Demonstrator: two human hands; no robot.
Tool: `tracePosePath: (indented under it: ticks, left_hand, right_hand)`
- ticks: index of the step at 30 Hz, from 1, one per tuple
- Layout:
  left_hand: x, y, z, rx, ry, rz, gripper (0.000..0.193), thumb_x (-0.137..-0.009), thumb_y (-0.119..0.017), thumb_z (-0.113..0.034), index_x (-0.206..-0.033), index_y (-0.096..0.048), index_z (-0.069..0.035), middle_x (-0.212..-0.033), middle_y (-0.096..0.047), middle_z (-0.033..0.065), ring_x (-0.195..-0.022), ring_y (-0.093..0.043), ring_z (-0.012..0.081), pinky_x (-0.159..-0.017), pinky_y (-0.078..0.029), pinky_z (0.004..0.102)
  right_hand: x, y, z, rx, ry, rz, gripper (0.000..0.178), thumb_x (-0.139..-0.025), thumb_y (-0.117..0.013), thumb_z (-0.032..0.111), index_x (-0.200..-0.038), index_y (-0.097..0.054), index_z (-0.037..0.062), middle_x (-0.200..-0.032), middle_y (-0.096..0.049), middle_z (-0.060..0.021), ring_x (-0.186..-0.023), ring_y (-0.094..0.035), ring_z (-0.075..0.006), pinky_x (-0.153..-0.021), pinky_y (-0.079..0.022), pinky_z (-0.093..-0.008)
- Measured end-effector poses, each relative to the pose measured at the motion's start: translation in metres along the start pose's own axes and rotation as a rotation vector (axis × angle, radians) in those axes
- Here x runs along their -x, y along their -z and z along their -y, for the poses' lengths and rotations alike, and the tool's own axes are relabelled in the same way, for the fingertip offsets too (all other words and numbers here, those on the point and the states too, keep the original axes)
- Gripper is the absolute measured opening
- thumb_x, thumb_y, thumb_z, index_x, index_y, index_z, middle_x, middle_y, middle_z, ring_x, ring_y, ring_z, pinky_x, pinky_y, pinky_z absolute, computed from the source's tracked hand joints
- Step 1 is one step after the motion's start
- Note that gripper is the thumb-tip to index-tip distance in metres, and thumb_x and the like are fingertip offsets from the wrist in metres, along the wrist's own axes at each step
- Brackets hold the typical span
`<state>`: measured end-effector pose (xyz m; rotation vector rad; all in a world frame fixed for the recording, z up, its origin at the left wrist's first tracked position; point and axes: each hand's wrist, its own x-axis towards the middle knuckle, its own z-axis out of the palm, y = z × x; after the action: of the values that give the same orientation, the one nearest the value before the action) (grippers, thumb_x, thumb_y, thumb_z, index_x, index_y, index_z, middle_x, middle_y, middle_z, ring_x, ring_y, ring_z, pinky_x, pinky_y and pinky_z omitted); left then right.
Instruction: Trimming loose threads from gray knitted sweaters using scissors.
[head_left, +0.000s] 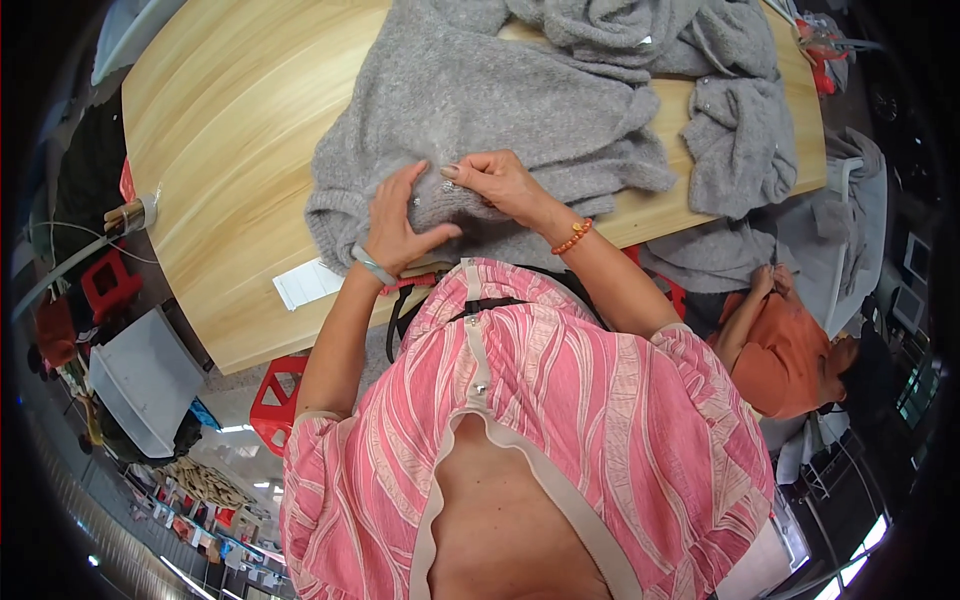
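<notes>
A fuzzy grey knitted garment (pixel 480 110) lies spread on the table before me, its near part hanging toward my lap. My left hand (pixel 395 220) rests on its near edge, fingers and thumb spread apart. Just to the right, my right hand (pixel 498 185) is closed in a pinch at the knit, thumb against bent fingers. Whether it grips only the knit or something small as well is hidden. Small shiny bits show on the knit between my hands, too small to name.
The pale wooden table (pixel 230 130) carries more grey knitwear (pixel 740 140) at the right and a white paper (pixel 307 285) near its front edge. Red stools (pixel 275 405) and a white bin (pixel 148 380) stand at the left. A person in orange (pixel 785 355) handles grey knitwear at the right.
</notes>
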<state>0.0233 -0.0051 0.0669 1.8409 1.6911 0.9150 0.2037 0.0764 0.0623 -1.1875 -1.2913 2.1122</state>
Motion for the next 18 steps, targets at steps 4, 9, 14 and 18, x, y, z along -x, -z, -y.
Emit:
tracePosePath:
  ticks: [4,9,14,18]
  left_hand:
    - [0.027,0.000,0.046,0.359,0.331,0.104,0.043,-0.071,-0.067,-0.006,-0.112,-0.059,0.001,-0.101,-0.065,0.0092,-0.100,-0.058,0.0199,-0.093,-0.043,0.0374]
    - [0.005,0.052,-0.046,0.557,0.192,-0.055,0.044,-0.064,-0.062,-0.001,-0.107,-0.060,0.003,-0.099,-0.064,0.0151,-0.097,-0.060,0.0328,-0.092,-0.042,0.0376]
    - [-0.024,0.065,-0.066,0.433,-0.227,0.062,0.082,-0.058,-0.079,-0.017,-0.129,-0.043,0.003,-0.126,-0.049,0.0168,-0.128,-0.037,0.0355,-0.109,-0.025,0.0398]
    - [-0.002,0.046,-0.026,0.268,-0.111,0.379,0.088,-0.063,-0.082,-0.027,-0.136,-0.040,-0.003,-0.135,-0.044,0.0140,-0.129,-0.036,0.0324,-0.112,-0.020,0.0392]
  right_hand:
    - [0.004,-0.002,0.045,0.157,0.252,0.154,0.027,-0.079,-0.073,0.023,-0.096,-0.062,0.0044,-0.089,-0.054,0.0011,-0.062,-0.043,-0.0033,-0.052,-0.036,-0.0198]
    - [0.001,0.014,0.057,1.014,0.646,-0.079,0.079,-0.067,-0.074,0.008,-0.138,-0.040,0.0141,-0.127,-0.046,-0.0160,-0.088,-0.057,-0.0240,-0.072,-0.049,-0.0311]
    - [-0.015,0.016,0.059,0.765,0.571,0.287,0.068,-0.068,-0.072,0.012,-0.130,-0.046,0.0062,-0.127,-0.050,-0.0189,-0.110,-0.055,-0.0288,-0.087,-0.047,-0.0326]
    - [0.036,-0.012,0.113,0.299,0.568,0.346,0.046,-0.075,-0.070,0.017,-0.114,-0.056,-0.0029,-0.109,-0.064,-0.0137,-0.102,-0.056,-0.0182,-0.093,-0.043,-0.0340]
